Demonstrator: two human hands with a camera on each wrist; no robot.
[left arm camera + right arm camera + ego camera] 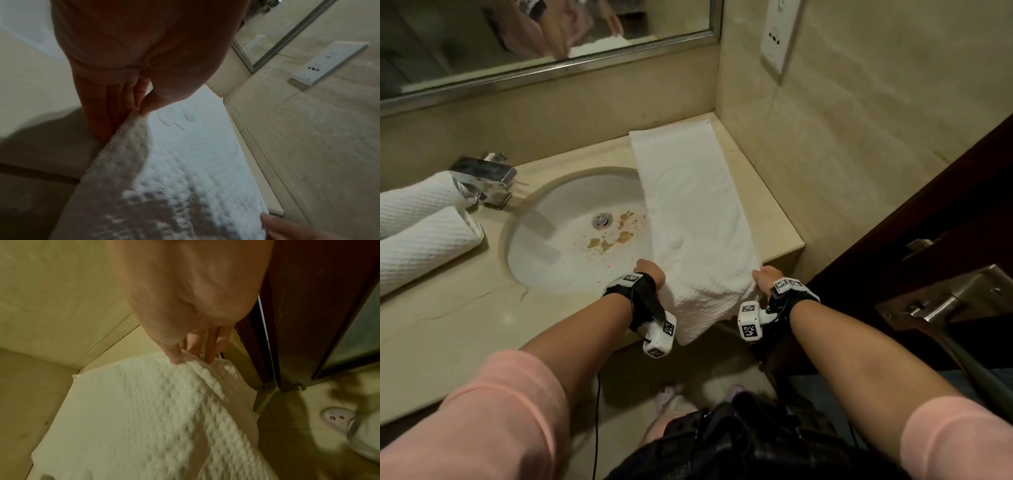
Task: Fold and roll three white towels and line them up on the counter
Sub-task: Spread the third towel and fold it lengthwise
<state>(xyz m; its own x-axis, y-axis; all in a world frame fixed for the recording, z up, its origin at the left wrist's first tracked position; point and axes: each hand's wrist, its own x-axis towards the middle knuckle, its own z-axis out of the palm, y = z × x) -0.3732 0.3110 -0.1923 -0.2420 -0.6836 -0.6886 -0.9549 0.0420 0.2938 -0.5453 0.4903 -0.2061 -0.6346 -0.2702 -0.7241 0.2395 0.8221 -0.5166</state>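
Observation:
A long folded white towel (695, 205) lies on the counter (465, 329) right of the sink, reaching to the back corner, with its near end hanging over the front edge. My left hand (650, 270) pinches the towel's left edge (135, 123) between thumb and fingers. My right hand (765, 275) pinches the right edge (193, 363) near the counter's front corner. Two rolled white towels (421, 226) lie side by side at the far left of the counter, next to the faucet.
The white sink basin (571, 236) has brown stains around the drain. A chrome faucet (486, 178) stands behind it. A mirror (517, 41) and a wall socket (780, 37) are above. A dark wooden door (928, 219) with a metal handle stands at right.

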